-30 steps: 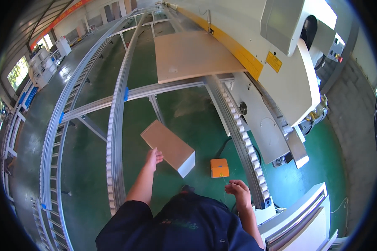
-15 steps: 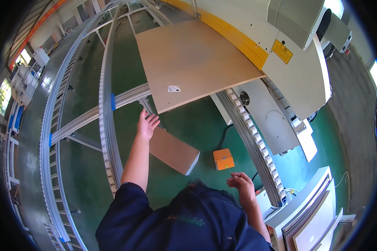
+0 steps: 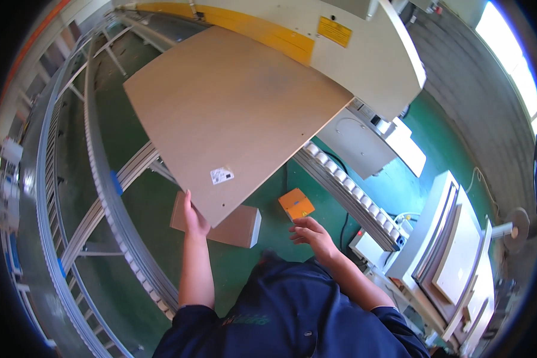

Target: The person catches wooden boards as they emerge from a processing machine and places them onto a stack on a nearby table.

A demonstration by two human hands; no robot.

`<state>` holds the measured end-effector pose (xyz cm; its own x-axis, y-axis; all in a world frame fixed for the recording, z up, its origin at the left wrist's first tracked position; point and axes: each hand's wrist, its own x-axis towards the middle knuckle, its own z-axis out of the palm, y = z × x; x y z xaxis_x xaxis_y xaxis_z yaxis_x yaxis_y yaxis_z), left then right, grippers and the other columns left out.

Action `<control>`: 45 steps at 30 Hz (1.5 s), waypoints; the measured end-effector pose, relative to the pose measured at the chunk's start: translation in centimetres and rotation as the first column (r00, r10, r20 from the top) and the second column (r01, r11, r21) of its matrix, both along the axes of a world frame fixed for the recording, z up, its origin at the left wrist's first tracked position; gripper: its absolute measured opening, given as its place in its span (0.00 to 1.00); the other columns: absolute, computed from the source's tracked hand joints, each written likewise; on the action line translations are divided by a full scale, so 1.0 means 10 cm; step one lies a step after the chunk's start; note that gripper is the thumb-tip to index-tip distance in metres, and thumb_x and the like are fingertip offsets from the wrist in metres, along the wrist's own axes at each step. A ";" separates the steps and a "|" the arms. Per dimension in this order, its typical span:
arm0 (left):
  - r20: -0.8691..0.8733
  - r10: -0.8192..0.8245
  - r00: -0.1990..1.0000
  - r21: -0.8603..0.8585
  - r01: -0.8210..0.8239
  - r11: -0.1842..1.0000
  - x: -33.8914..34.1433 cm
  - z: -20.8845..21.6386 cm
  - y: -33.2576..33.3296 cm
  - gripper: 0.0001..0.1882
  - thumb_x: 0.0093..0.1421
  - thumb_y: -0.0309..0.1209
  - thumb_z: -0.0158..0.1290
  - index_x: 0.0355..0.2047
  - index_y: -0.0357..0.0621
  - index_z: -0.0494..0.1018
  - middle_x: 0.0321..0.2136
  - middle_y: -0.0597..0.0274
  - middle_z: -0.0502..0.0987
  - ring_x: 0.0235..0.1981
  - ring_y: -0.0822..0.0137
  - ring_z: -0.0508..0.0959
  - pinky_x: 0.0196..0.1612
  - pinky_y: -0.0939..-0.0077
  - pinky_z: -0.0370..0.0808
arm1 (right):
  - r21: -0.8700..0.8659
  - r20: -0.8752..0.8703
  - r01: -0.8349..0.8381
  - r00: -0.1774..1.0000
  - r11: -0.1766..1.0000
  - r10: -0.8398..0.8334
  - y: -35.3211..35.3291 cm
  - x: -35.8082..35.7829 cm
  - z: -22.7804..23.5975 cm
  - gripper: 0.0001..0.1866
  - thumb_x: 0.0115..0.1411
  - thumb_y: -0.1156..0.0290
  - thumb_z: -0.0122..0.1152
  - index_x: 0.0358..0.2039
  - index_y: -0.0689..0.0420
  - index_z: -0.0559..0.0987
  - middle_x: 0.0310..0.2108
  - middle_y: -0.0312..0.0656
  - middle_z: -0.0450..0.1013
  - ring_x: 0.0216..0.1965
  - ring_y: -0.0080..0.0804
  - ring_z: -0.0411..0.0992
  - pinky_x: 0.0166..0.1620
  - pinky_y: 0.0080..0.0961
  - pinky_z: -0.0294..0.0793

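A large brown board (image 3: 232, 101) lies tilted across my view, its far edge by the machine. It bears a white label (image 3: 222, 175) and small holes near its edge. My left hand (image 3: 195, 216) grips the board at its near left corner, thumb on the top face, fingers hidden beneath. Off to the right, my right hand (image 3: 315, 234) holds nothing. Its fingers are loosely bent and apart, in front of an orange box (image 3: 296, 204) and clear of the board.
A pale machine (image 3: 370, 65) with a yellow band stands at the far side. White rollers line a rail (image 3: 352, 194) right of the board. Metal rails (image 3: 110, 197) run along the left. A brown box (image 3: 238, 228) sits on the green floor; panels (image 3: 456, 253) lean at the right.
My left hand was open short of the board and now holds its corner. The board has come nearer and turned. My right hand has shifted up and left.
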<state>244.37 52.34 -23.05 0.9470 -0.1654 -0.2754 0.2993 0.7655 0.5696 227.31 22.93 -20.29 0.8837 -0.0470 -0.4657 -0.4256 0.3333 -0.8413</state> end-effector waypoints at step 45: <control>-0.267 -0.758 0.595 -0.028 0.782 0.623 -4.24 0.21 -1.53 0.28 0.63 0.37 0.46 0.61 0.39 0.58 0.57 0.51 0.67 0.57 0.54 0.68 0.58 0.56 0.66 | 0.120 0.014 0.696 0.712 0.708 -0.702 -0.61 -3.46 -0.11 0.10 0.61 0.62 0.60 0.31 0.54 0.72 0.24 0.31 0.69 0.24 0.17 0.65 0.26 0.16 0.65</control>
<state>201.93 37.03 -21.00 0.3820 -0.7681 -0.5138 0.8834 0.1402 0.4473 192.73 16.81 -21.36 0.6405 -0.6184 -0.4553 0.0082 0.5984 -0.8012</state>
